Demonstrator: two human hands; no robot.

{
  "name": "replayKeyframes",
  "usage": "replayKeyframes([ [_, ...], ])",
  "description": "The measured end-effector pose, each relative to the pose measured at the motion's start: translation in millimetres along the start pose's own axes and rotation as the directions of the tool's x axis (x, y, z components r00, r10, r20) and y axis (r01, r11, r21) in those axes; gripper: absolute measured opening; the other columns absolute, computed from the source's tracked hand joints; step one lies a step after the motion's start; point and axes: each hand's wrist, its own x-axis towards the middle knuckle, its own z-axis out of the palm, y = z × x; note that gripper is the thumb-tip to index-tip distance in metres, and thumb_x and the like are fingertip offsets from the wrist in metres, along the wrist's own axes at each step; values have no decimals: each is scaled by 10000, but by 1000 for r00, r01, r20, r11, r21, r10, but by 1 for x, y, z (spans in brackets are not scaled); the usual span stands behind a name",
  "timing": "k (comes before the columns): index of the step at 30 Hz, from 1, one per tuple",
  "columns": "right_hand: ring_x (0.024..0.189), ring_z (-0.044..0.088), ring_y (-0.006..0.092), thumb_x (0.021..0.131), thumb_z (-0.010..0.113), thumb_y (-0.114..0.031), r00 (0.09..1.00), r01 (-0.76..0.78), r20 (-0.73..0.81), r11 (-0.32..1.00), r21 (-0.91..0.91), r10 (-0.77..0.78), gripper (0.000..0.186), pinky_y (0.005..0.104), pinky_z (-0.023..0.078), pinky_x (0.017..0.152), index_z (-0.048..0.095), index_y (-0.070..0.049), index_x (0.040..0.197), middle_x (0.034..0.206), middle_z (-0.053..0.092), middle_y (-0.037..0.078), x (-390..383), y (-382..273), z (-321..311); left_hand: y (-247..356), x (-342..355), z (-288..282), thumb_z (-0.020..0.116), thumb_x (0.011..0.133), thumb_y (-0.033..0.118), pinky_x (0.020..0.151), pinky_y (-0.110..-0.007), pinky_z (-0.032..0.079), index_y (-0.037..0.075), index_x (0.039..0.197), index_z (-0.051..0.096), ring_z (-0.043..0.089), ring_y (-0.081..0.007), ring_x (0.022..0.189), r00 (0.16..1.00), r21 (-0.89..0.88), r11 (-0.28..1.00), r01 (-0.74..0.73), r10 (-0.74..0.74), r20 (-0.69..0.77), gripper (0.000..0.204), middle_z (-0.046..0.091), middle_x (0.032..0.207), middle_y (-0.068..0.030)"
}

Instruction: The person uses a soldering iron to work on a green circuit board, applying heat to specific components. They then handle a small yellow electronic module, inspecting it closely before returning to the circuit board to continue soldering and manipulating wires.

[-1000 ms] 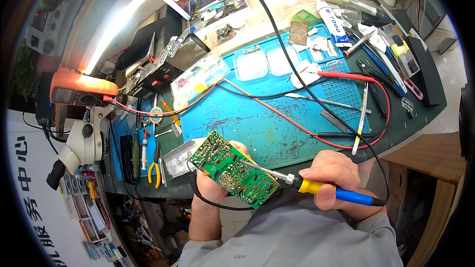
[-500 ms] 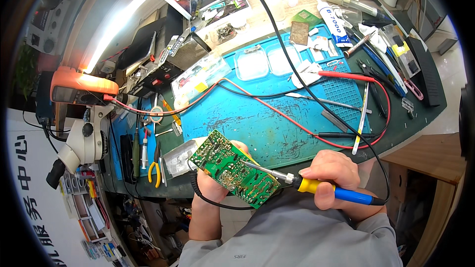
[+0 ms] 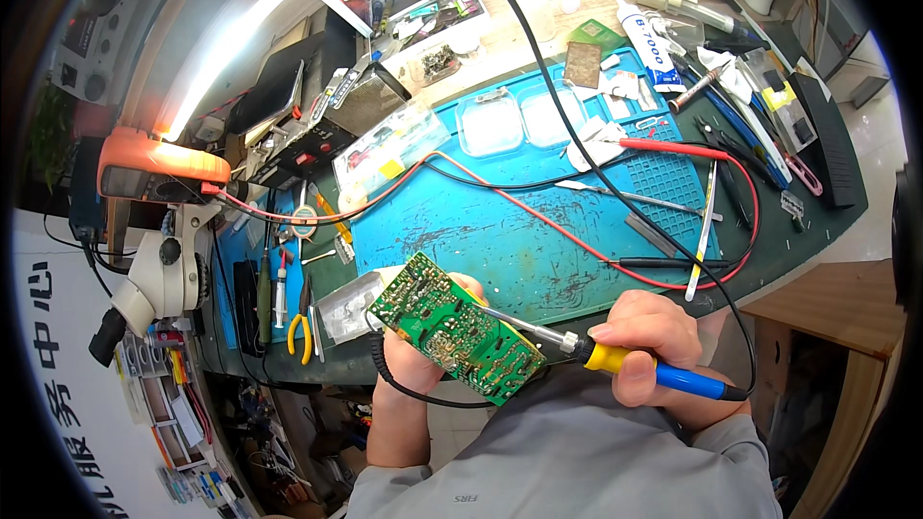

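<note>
My left hand [image 3: 411, 358] grips a green circuit board [image 3: 452, 332] from beneath, its solder side facing up. The board is tilted and held above the front edge of the blue mat. In my right hand [image 3: 652, 341] is a soldering iron [image 3: 663, 377] with a blue and yellow handle, held like a pen. Its metal tip points left and lies over the board's upper right edge; whether it touches a joint I cannot tell. A black cord runs from the handle's end up across the bench. Most of my left fingers are hidden behind the board.
A blue work mat [image 3: 461, 250] covers the bench, with red and black test leads [image 3: 538, 216] looped over it. An orange multimeter [image 3: 163, 171] stands at the left. Yellow-handled pliers [image 3: 301, 327] and a clear tray [image 3: 351, 308] lie left of the board; tweezers and other tools lie right.
The iron has shifted slightly right, its tip moving from the middle of the board toward the upper right edge. My left hand and the board stay almost still.
</note>
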Motion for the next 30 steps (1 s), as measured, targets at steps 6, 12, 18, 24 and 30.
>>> replayKeyframes([
  [6, 553, 604, 153, 936, 631, -228, 1000, -2, -2, 1000, -14, 2, 219, 265, 474, 493, 687, -18, 956, 724, 671, 67, 0, -1, 0, -2, 0, -4, 694, 868, 94, 765, -307, 519, -9, 1064, 611, 606, -160, 908, 1000, -33, 999, 1, 0, 18, 237, 626, 1049, -119],
  [12, 545, 602, 154, 940, 629, -233, 1000, 8, 3, 999, -31, -8, 222, 263, 472, 490, 693, -20, 946, 701, 667, 59, 1, -2, 1, -2, 0, -5, 696, 866, 88, 785, -331, 531, -11, 1083, 601, 621, -175, 921, 1000, -19, 1000, -6, 6, 20, 256, 626, 1066, -113],
  [18, 532, 610, 162, 937, 631, -245, 1000, 4, 27, 1000, -22, -3, 238, 267, 475, 494, 699, -18, 924, 672, 667, 59, 2, -2, 2, -2, 0, -4, 702, 861, 85, 794, -343, 535, -9, 1085, 601, 624, -175, 927, 999, -27, 1000, -2, 3, 50, 263, 628, 1065, -111],
  [24, 532, 616, 167, 935, 633, -255, 999, -12, 39, 999, -31, 14, 239, 268, 478, 498, 700, -25, 927, 688, 679, 65, 2, -2, 2, -1, 0, -3, 709, 855, 86, 788, -336, 537, -8, 1092, 597, 626, -171, 928, 999, -23, 1000, -15, 16, 50, 278, 629, 1068, -106],
  [30, 533, 615, 169, 937, 637, -260, 999, -26, 39, 999, -20, 26, 244, 270, 479, 496, 699, -25, 928, 690, 680, 68, 2, -3, 2, -2, -1, -3, 710, 860, 96, 783, -328, 535, -4, 1087, 602, 626, -162, 923, 1000, -15, 1000, -6, 7, 27, 270, 633, 1064, -103],
])
